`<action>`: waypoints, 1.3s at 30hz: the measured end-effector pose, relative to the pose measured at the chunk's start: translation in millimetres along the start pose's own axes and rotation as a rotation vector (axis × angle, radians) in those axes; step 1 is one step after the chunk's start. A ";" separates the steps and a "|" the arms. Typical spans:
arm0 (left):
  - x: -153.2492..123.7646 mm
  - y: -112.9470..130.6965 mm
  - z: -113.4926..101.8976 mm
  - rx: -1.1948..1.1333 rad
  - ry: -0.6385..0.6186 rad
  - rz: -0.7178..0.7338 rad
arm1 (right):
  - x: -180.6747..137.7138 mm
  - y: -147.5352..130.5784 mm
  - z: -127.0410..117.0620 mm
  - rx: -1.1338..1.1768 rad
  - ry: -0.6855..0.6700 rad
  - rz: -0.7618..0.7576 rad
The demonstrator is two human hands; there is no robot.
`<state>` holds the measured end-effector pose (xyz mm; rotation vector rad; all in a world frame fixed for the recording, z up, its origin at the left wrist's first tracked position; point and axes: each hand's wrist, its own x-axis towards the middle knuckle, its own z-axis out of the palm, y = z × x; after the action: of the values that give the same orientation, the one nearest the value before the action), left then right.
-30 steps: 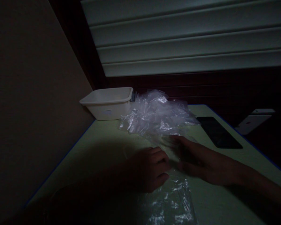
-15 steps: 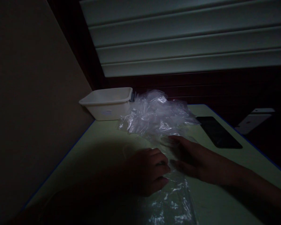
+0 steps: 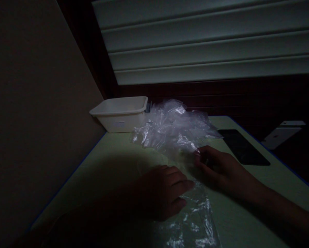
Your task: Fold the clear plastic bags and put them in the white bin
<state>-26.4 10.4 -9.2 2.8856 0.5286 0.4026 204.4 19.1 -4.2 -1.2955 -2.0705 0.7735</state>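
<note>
A clear plastic bag (image 3: 193, 224) lies along the near middle of the table, shiny and wrinkled. My left hand (image 3: 167, 193) rests over its upper part, palm down, fingers stretched out and slightly apart. Just beyond, my right hand (image 3: 221, 168) pinches with thumb and index finger at the edge of clear plastic. The dim light blurs where that film joins the rest. Right behind the fingertips spreads a loose pile of clear plastic bags (image 3: 175, 127), crumpled and overlapping.
A white plastic bin (image 3: 120, 122) stands at the back left against the wall. To the right lies a black phone or tablet (image 3: 243, 146) on the green table (image 3: 113, 172). Past the right edge is a white device (image 3: 283, 134). White slats (image 3: 208, 51) rise behind.
My right hand's fingers have closed from a spread pose into a pinch, shifting slightly right. The left hand's fingers have stretched out a little farther right.
</note>
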 end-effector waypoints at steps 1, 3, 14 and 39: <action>-0.1 0.0 -0.3 -0.006 -0.002 -0.003 | -0.3 -1.1 -0.3 -0.011 -0.005 -0.002; -0.1 -0.3 -0.7 -0.016 0.003 -0.003 | -0.5 -2.1 -0.4 -0.029 -0.023 0.001; -2.2 -2.4 2.0 -0.024 0.042 0.010 | 1.2 5.1 1.1 -0.100 0.037 0.067; -3.0 -3.3 3.4 -0.026 0.040 0.014 | 2.5 4.5 1.6 0.220 0.045 -0.046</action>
<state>-29.2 11.9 -13.9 2.8631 0.5060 0.4672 205.0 22.8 -8.2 -1.1311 -1.9121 0.9144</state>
